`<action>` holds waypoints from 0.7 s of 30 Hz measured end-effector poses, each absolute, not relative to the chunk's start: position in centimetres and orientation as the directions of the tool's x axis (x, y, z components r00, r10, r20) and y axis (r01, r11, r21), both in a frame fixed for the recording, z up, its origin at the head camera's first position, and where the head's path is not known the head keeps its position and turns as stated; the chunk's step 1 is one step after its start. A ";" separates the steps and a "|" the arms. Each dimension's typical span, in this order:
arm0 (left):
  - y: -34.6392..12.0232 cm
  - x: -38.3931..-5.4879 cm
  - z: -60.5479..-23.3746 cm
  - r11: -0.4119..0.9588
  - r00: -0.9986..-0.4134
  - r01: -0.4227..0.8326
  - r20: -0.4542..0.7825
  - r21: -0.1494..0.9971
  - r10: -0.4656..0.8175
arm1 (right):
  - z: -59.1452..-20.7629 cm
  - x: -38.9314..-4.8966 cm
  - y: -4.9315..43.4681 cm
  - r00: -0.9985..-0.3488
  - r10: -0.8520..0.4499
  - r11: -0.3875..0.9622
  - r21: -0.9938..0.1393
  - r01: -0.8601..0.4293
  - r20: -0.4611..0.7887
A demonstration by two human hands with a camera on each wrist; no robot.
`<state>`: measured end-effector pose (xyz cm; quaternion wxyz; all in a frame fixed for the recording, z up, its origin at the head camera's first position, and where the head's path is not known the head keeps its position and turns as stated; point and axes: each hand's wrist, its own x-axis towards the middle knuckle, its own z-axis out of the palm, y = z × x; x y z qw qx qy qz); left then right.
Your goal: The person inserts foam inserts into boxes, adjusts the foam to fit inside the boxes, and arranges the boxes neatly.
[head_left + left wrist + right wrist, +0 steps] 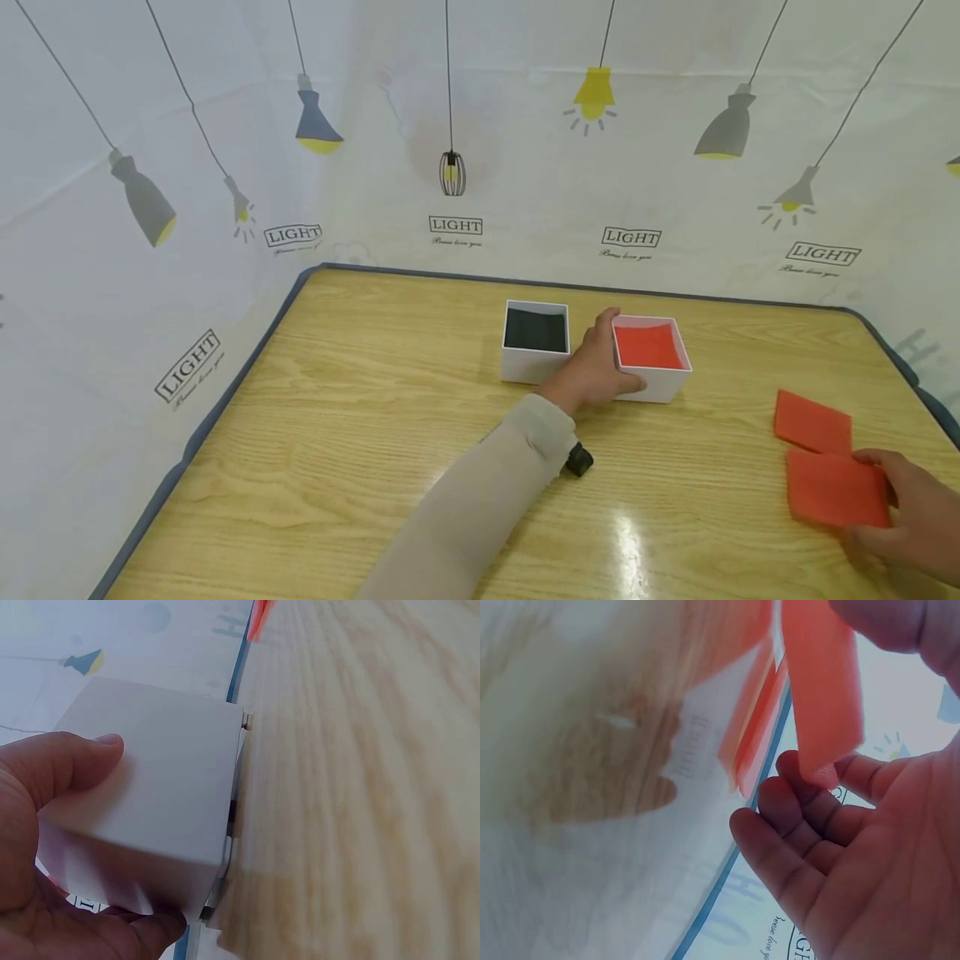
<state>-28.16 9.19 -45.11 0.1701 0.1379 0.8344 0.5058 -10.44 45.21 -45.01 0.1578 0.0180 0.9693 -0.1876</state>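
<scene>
My left hand (600, 367) grips a white box (651, 387), thumb along its near side and fingers at its left side. Red cloth (647, 346) lies inside that open-topped box. In the left wrist view the thumb presses the flat white wall of the box (165, 765). At the right of the table, my right hand (918, 512) pinches a red square of folded cloth (834, 490) between thumb and fingers. The right wrist view shows the folded edge of this cloth (821, 690) against the fingers. Just behind it lies another red square (813, 419).
A second white box (525, 368) with a black cloth (536, 332) in it stands left of the gripped one. The wooden table (337, 417) has a dark edge, and a white curtain (525, 108) printed with lamps hangs behind. A black band (578, 460) shows at the left wrist.
</scene>
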 end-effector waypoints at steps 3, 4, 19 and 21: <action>9.2 -28.1 -45.1 0.449 -0.904 0.057 -0.145 0.892 0.403 | -45.3 -10.4 45.2 -0.955 -0.026 0.931 -0.355 0.085 -0.296; 9.2 -28.1 -45.1 0.447 -0.903 0.057 -0.145 0.893 0.404 | -45.4 -10.4 45.3 -0.956 -0.023 0.933 -0.349 0.084 -0.293; 9.2 -28.2 -45.2 0.447 -0.904 0.063 -0.138 0.892 0.404 | -44.0 -10.7 44.7 -0.990 -0.078 0.843 -0.537 -0.005 -0.113; 9.1 -28.2 -45.2 0.444 -0.904 0.065 -0.136 0.894 0.405 | -43.7 -11.0 44.5 -0.989 -0.109 0.813 -0.581 -0.033 -0.095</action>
